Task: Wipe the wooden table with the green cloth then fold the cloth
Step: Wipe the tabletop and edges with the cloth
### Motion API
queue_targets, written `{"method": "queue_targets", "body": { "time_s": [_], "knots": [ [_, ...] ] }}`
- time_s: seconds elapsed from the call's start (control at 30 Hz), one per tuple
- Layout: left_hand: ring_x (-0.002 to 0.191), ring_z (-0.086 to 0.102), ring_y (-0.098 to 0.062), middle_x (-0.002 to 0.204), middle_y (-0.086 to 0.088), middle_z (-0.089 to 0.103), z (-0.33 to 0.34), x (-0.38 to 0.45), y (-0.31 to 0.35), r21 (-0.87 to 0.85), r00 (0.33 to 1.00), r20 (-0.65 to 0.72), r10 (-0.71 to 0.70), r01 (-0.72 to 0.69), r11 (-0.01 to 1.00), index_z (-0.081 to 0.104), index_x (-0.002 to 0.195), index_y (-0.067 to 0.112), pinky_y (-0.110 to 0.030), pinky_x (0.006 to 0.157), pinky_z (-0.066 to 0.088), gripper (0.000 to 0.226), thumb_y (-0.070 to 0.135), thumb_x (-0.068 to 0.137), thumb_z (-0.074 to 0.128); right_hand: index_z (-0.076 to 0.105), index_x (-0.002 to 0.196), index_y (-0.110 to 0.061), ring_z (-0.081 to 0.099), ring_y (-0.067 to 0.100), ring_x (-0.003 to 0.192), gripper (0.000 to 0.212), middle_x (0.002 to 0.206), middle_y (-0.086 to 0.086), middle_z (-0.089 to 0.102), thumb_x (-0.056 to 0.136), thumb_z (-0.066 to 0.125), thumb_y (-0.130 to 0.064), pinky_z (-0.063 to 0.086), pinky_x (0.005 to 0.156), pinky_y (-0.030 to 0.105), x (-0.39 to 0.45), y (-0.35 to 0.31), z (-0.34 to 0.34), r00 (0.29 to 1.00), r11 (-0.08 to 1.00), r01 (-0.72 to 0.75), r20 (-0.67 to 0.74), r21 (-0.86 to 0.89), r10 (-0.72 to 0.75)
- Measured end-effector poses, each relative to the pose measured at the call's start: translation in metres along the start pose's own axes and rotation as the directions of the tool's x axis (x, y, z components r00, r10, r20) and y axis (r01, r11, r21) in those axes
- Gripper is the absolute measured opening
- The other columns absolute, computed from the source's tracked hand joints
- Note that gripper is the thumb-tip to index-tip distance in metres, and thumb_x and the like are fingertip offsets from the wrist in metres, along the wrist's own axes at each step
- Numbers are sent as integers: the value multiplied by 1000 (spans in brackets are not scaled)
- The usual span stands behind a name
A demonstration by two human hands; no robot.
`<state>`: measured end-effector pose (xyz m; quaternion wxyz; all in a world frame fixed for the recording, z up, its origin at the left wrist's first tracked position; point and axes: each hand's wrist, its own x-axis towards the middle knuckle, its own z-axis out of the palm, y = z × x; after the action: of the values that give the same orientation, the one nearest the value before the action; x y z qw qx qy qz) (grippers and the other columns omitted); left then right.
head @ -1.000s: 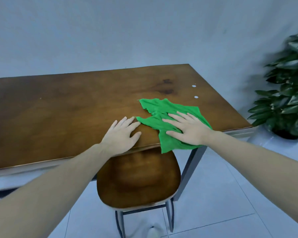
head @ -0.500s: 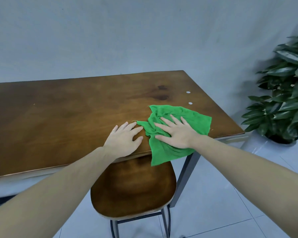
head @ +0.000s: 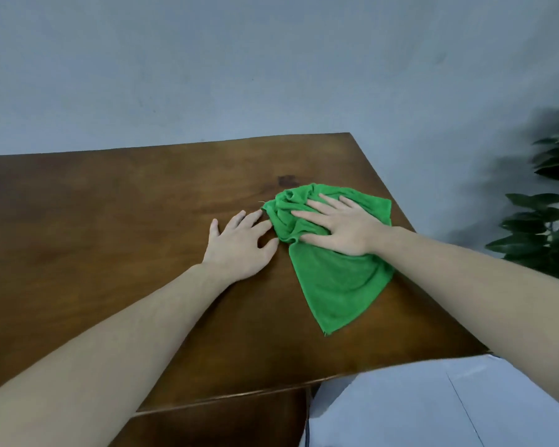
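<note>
Versus half a second back, the crumpled bright green microfibre cloth (head: 333, 269) had come fully onto the tabletop; before, its near corner hung over the front edge above the chair seat. Now the whole cloth lay on the brown wooden table (head: 110, 253), toward the right end, bunched at its far side and trailing to a point at 6 o'clock. The view had also shifted closer and lower, so the round wooden chair seat seen earlier was mostly out of sight; only a dark brown wooden surface (head: 223, 421) showed under the front edge.

Right hand (head: 339, 227) stayed flat on the cloth's bunched upper part, palm down, fingers straight and spread, pressing the fabric to the wood. Left hand (head: 239, 243) stayed flat on bare wood at 9 o'clock of the cloth, fingers spread, fingertips touching the cloth's left edge; it held nothing.

A dark stain (head: 286, 180) in the wood sat at 11 o'clock of the cloth, just beyond it. The two small white spots seen earlier were not visible; cloth or hand may have covered them, cannot tell. A dark green leafy potted plant (head: 549, 227) stood off the table's right end at 3 o'clock, blurred. Plain grey-blue wall (head: 239, 66) behind at 12 o'clock, pale tiled floor (head: 417, 408) at lower right. Both forearms crossed the near tabletop and hid part of it.
</note>
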<state>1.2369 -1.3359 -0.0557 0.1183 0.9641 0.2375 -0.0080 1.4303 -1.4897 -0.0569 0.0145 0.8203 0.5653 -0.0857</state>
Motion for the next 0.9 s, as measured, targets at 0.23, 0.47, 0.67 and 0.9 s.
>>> {"method": "queue_targets", "body": {
  "time_s": [0.23,0.47,0.67,0.9],
  "knots": [
    [151,11,-13,162,14,23,0,103,20,-70,987,-95,-132,126,990,38,148,40,-58,120,2,53,56,98,31,6,159,-49,2,19,157,70,171,-6,7,94,16,-75,1,126,48,122,67,-20,996,997,76,-37,-18,-77],
    [151,11,-12,161,11,26,4,152,24,-100,960,-165,-225,211,972,35,150,39,-57,120,0,51,47,100,31,4,161,-41,1,26,157,69,172,1,3,98,15,-68,0,126,50,221,96,-33,995,996,-90,-42,17,91],
    [151,10,-10,161,12,25,10,154,25,-77,951,-213,-223,212,974,35,149,38,-54,121,-1,54,56,101,20,9,159,-49,4,30,157,60,171,0,6,102,21,-64,1,125,47,257,89,-47,976,975,214,-23,-65,-216],
    [151,10,-8,160,15,26,8,154,24,-64,951,-213,-225,216,974,36,148,42,-53,122,1,54,59,99,20,16,156,-54,10,21,156,61,170,-9,13,98,21,-72,7,125,49,268,124,-53,963,963,269,-19,-32,-270]
  ]
}}
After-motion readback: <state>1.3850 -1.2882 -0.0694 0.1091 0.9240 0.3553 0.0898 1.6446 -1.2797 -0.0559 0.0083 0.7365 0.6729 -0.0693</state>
